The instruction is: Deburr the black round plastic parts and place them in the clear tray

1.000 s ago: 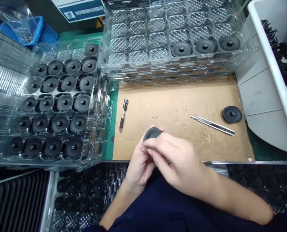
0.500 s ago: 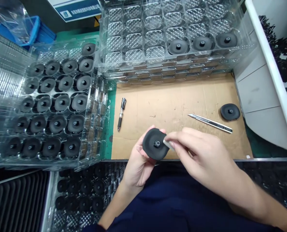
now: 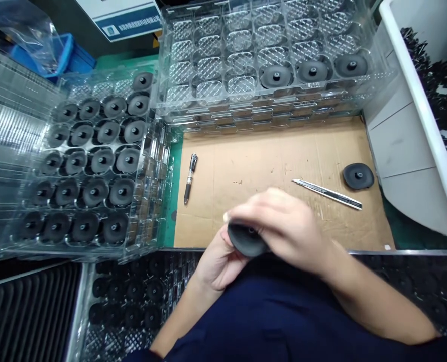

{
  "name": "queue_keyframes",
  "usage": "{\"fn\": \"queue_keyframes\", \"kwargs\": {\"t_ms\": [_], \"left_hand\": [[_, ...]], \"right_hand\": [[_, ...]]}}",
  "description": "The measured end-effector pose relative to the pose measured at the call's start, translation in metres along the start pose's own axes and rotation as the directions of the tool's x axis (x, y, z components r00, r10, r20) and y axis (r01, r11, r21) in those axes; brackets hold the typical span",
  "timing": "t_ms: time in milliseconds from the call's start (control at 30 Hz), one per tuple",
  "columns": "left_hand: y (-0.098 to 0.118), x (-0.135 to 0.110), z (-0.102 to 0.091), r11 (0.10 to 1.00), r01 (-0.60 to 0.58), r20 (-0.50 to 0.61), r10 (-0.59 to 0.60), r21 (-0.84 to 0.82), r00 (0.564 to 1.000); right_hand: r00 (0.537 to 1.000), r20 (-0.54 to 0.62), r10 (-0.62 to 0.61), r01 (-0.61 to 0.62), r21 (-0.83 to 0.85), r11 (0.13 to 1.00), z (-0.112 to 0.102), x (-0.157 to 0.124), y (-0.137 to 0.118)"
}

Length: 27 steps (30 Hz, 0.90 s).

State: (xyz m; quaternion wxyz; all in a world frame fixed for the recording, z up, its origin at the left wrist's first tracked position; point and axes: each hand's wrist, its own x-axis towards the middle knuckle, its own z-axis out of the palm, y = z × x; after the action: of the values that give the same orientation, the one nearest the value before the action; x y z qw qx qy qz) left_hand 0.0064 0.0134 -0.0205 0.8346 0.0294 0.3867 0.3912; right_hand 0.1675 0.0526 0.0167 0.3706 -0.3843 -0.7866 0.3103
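My left hand [image 3: 218, 264] grips a round black dished part [image 3: 244, 241] by its edge and underside, over the front edge of the cardboard. A small stud stands in the middle of this part. My right hand [image 3: 284, 226] lies across the top of the part, fingers bent over its far rim and slightly blurred. At its fingertips a small white piece [image 3: 226, 217] shows; most of it is hidden. Another black dished part [image 3: 358, 176] lies on the cardboard at the right, near a craft knife [image 3: 327, 193].
A pen [image 3: 190, 178] lies left on the cardboard sheet [image 3: 242, 161]. Stacked clear trays [image 3: 208, 108] stand behind, holding a few black parts; a fuller tray [image 3: 142, 166] stands left. A white bin [image 3: 408, 125] with small black pieces borders the right. A blue bin [image 3: 71, 58] sits back left.
My right hand has moved left and over the black dished part, from its right rim to its far rim, and now covers much of it. The part has tilted slightly.
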Motion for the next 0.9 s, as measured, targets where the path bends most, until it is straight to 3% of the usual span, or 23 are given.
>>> {"fn": "queue_keyframes", "kwargs": {"t_ms": [67, 133, 200, 267, 367, 500, 667, 733, 800, 833, 900], "left_hand": [[0.002, -0.001, 0.002, 1.000, 0.011, 0.087, -0.010, -0.013, 0.996], [0.005, -0.004, 0.004, 0.999, 0.020, 0.184, -0.014, -0.030, 0.983], [0.008, -0.006, 0.005, 0.999, 0.017, 0.223, -0.009, -0.037, 0.975], [0.009, -0.007, 0.004, 0.999, 0.020, 0.219, -0.012, -0.032, 0.976], [0.009, -0.006, 0.002, 0.999, 0.026, 0.200, -0.018, -0.037, 0.980], [0.008, -0.005, 0.001, 0.999, 0.000, 0.173, 0.006, -0.037, 0.985], [0.008, -0.005, 0.002, 0.995, -0.092, 0.134, 0.089, 0.022, 0.987], [0.007, -0.004, 0.002, 0.985, -0.160, 0.110, 0.153, 0.061, 0.982], [0.005, -0.003, 0.000, 0.968, -0.231, 0.083, 0.223, 0.099, 0.971], [0.003, -0.002, 0.000, 0.958, -0.262, 0.071, 0.256, 0.115, 0.964], [0.000, -0.001, 0.000, 0.942, -0.305, 0.059, 0.299, 0.137, 0.952]], "right_hand": [[0.978, -0.080, 0.194, -0.195, 0.001, 0.981, -0.003, -0.004, 0.012], [0.910, -0.139, 0.391, -0.397, -0.019, 0.918, -0.003, -0.015, 0.028], [0.852, -0.121, 0.510, -0.518, -0.038, 0.855, 0.002, -0.033, 0.046], [0.834, -0.085, 0.546, -0.552, -0.100, 0.828, 0.014, -0.055, 0.062], [0.852, -0.116, 0.510, -0.523, -0.213, 0.825, 0.037, -0.080, 0.076], [0.842, -0.189, 0.506, -0.536, -0.180, 0.825, 0.050, -0.078, 0.080], [0.833, -0.164, 0.528, -0.531, 0.030, 0.847, 0.036, -0.058, 0.067], [0.777, -0.077, 0.625, -0.576, 0.314, 0.755, 0.029, -0.057, 0.056], [0.711, 0.055, 0.701, -0.591, 0.587, 0.553, 0.022, -0.057, 0.042], [0.700, 0.104, 0.706, -0.580, 0.661, 0.477, 0.020, -0.056, 0.034], [0.736, 0.112, 0.667, -0.553, 0.667, 0.499, 0.015, -0.051, 0.016]]}}
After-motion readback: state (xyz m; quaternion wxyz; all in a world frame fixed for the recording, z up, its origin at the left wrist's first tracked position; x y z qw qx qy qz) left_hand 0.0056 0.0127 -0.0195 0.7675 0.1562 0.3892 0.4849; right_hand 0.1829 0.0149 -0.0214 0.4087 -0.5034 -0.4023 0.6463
